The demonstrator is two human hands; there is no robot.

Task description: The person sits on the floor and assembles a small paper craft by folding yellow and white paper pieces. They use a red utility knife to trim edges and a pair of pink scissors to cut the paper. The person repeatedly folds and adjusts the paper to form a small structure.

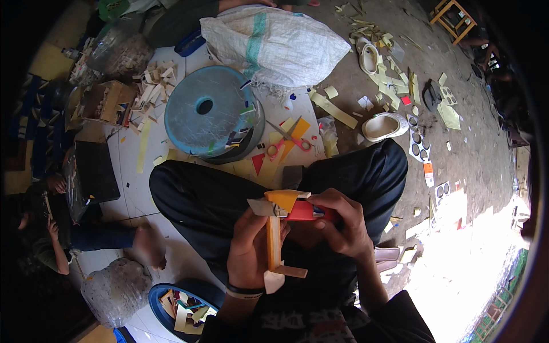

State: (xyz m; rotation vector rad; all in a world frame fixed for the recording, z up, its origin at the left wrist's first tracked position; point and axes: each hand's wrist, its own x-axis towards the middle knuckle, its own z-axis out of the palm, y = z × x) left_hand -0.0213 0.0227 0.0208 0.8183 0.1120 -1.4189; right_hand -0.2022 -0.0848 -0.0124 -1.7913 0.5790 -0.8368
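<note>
Above my lap, my left hand [247, 251] is closed round a small wooden piece [274, 246]. It has an upright strip and a short flat foot at its lower end. A folded orange-yellow flap [282, 199] and a pale pointed flap [260, 207] sit at its top. Against the flaps is a red object [301, 210] with a small greyish part; its kind is not clear. My right hand [343, 223] pinches the red object's right end between thumb and fingers.
Beyond my knees are a round blue tub [189, 114], pink-handled scissors [291, 140] and a white sack [280, 48]. A blue basin of scraps [160, 294] stands lower left. Wood offcuts [154, 86], a black box [97, 171] and clogs [384, 127] lie around. Another person [43, 234] sits at left.
</note>
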